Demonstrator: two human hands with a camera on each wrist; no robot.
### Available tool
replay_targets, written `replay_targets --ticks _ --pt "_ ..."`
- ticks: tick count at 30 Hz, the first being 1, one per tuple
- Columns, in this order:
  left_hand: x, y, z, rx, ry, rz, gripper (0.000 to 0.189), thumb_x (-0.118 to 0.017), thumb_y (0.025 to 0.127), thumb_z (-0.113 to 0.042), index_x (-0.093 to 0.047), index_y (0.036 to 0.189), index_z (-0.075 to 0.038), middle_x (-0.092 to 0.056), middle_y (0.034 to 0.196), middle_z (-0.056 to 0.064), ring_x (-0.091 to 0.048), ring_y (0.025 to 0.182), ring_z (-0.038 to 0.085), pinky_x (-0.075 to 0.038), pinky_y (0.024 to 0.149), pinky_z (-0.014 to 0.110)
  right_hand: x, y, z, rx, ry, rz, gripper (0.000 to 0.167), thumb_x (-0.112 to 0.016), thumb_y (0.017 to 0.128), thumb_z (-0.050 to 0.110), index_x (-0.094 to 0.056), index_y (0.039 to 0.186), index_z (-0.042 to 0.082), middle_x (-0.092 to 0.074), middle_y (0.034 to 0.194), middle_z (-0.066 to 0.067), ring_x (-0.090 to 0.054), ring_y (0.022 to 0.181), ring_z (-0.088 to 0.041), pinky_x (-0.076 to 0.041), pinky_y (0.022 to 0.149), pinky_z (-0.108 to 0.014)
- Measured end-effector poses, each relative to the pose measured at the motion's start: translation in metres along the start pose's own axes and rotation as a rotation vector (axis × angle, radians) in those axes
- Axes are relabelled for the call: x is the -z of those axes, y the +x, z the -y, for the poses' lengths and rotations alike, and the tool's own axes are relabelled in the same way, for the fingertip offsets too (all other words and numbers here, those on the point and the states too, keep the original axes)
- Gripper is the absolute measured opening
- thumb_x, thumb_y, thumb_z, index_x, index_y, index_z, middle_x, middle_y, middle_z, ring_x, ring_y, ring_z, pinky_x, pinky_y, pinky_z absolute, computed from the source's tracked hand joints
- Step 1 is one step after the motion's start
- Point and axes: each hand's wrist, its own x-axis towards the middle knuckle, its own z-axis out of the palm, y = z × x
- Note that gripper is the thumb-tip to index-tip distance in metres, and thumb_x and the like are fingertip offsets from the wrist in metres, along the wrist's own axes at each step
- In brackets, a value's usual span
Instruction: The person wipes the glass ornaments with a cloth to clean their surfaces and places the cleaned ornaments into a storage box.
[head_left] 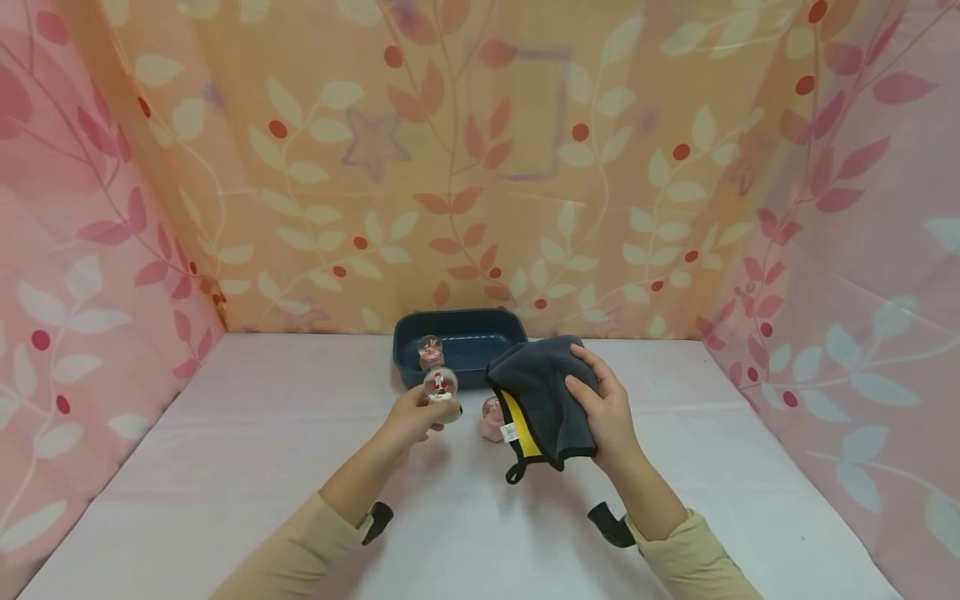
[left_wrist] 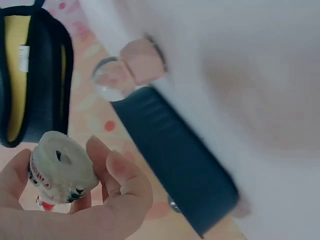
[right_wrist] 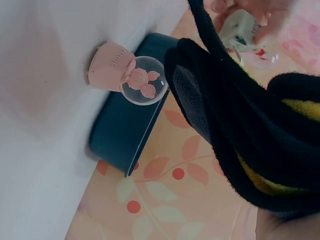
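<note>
Your left fingers (head_left: 429, 412) pinching a snow globe (head_left: 440, 384), long axis tilted dome-up, right fingers (head_left: 597, 402) gripping cloth (head_left: 547, 387), desk (head_left: 487, 537) beneath, floral backdrop (head_left: 465, 200) beyond

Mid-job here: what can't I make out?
Head: inside front-right corner of the dark-blue rectangular tray, behind the grey-and-yellow fabric cloth.
Right wrist: most of the right hand, hidden by the cloth and bottom edge.
Left wrist: any print on the cloth's white rectangular label, blurred.

Your left hand (head_left: 417, 422) holds a clear snow globe (head_left: 440, 384), dome up on a white base, red-and-white figure inside; to its right, your right hand (head_left: 611, 412) grips a grey, yellow-backed, black-edged cloth (head_left: 546, 392), loosely folded.
</note>
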Motion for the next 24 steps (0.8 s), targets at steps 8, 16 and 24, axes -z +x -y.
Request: replay_targets --ticks 8,16,24 --pt "-0.002 -0.010 -0.014 -0.011 -0.091 0.012 0.047 -0.064 0.092 -0.023 -0.049 0.131 -0.001 -0.054 0.127 0.021 -0.051 0.117 0.035 -0.041 0.096 0.057 -0.001 0.001 0.002 -0.002 0.004 -0.009 0.047 -0.048 0.100 0.005 -0.039 0.145 0.009 -0.034 0.149 -0.009 -0.045 0.126 -0.027 -0.048 0.089 -0.023" --pt "-0.001 -0.016 -0.020 -0.061 -0.082 0.026 0.045 -0.064 0.092 -0.021 -0.052 0.131 -0.001 -0.058 0.122 0.017 -0.054 0.110 0.031 -0.045 0.092 0.051 -0.002 0.002 0.004 0.018 0.018 -0.046 0.049 -0.048 0.100 0.005 -0.037 0.147 0.010 -0.032 0.151 -0.007 -0.042 0.128 -0.024 -0.047 0.090 -0.021" --pt "-0.006 -0.022 -0.024 -0.116 -0.151 0.077 0.040 -0.062 0.092 -0.020 -0.054 0.125 0.001 -0.060 0.111 0.015 -0.057 0.099 0.025 -0.050 0.084 0.041 -0.009 0.002 0.006 0.048 0.040 -0.060 0.054 -0.047 0.099 0.003 -0.034 0.151 0.012 -0.030 0.153 -0.008 -0.042 0.129 -0.026 -0.049 0.087 -0.022"
